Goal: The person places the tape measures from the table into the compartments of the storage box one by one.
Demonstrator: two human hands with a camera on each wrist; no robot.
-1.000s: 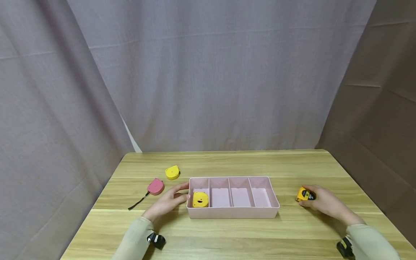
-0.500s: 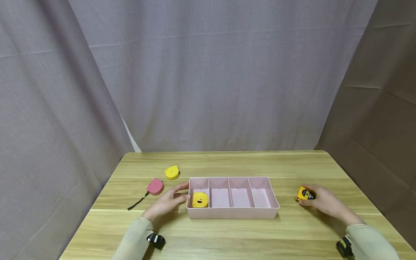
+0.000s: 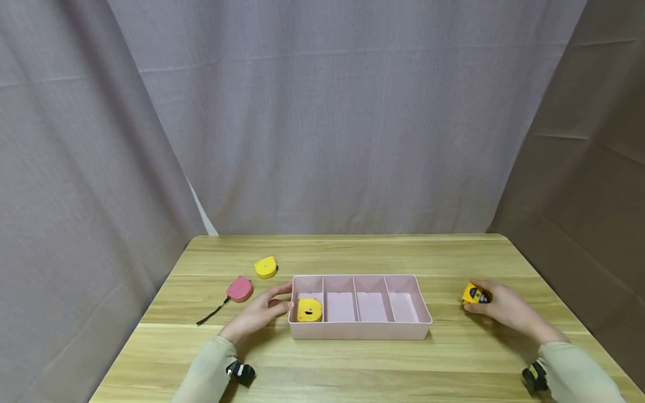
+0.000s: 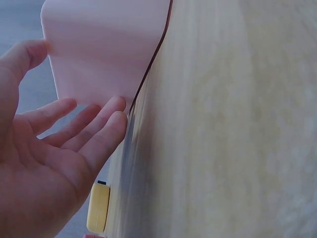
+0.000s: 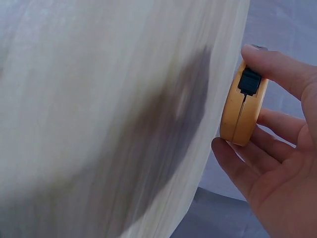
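Right hand [image 3: 506,310] pinches my yellow-and-black tape measure [image 3: 475,294] on the table [image 3: 353,364], well right of the pink tray [image 3: 360,331]; left hand [image 3: 259,314] rests relaxed against its end. Grip looks shallow, perhaps; it could slip when lifted.

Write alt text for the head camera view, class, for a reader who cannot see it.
A person's right hand grips a yellow tape measure beside a pink divided tray on a wooden table; the left hand touches the tray's left end.
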